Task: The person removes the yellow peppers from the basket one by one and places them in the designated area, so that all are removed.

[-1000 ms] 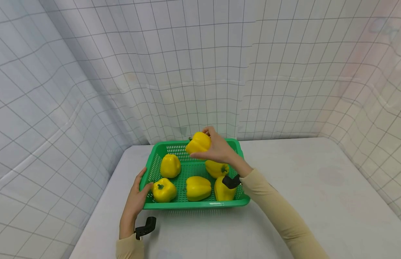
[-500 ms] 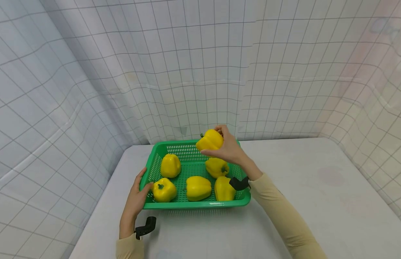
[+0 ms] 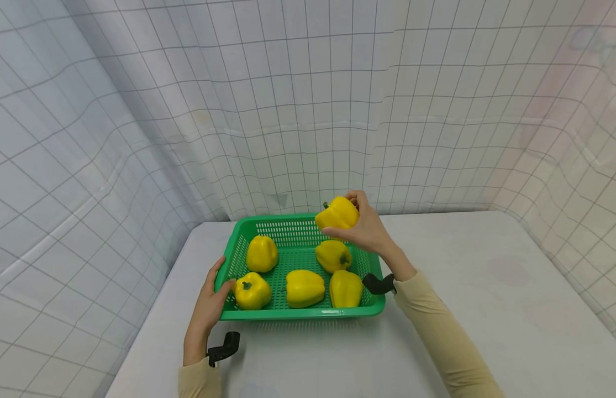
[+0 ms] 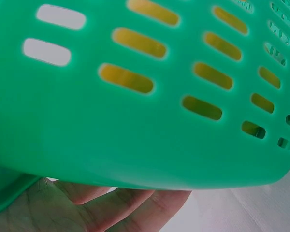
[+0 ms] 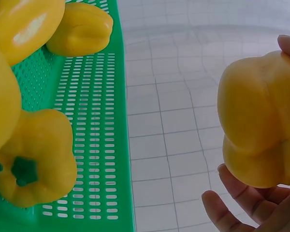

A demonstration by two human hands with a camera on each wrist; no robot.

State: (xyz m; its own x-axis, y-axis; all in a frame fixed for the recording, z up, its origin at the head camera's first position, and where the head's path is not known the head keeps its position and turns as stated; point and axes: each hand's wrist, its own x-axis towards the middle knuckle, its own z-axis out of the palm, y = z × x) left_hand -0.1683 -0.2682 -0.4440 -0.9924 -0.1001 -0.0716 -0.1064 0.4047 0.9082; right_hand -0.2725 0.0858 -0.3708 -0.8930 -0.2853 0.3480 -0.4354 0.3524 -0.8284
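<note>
In the head view my right hand (image 3: 369, 228) holds a yellow bell pepper (image 3: 338, 213) above the back right part of a green plastic basket (image 3: 303, 314). Its thumb lies along the near side of the pepper, whose green stem points to the upper left. My left hand (image 3: 211, 301) grips the basket's left rim, thumb over the edge and fingers outside. From the left wrist, the slotted basket wall (image 4: 135, 130) hides part of that hand. The right wrist view shows the held pepper (image 5: 261, 116) from its lobed end, with fingers around it.
Several more yellow bell peppers lie apart in the basket, among them one at the front middle (image 3: 305, 288) and one at the back left (image 3: 262, 254). The basket stands on a white-covered table (image 3: 486, 298). White grid-patterned curtains (image 3: 308, 110) enclose the back and sides.
My right hand has moved to the right with the bell pepper, from above the basket's back middle to its back right corner. The left hand and the basket have stayed in place.
</note>
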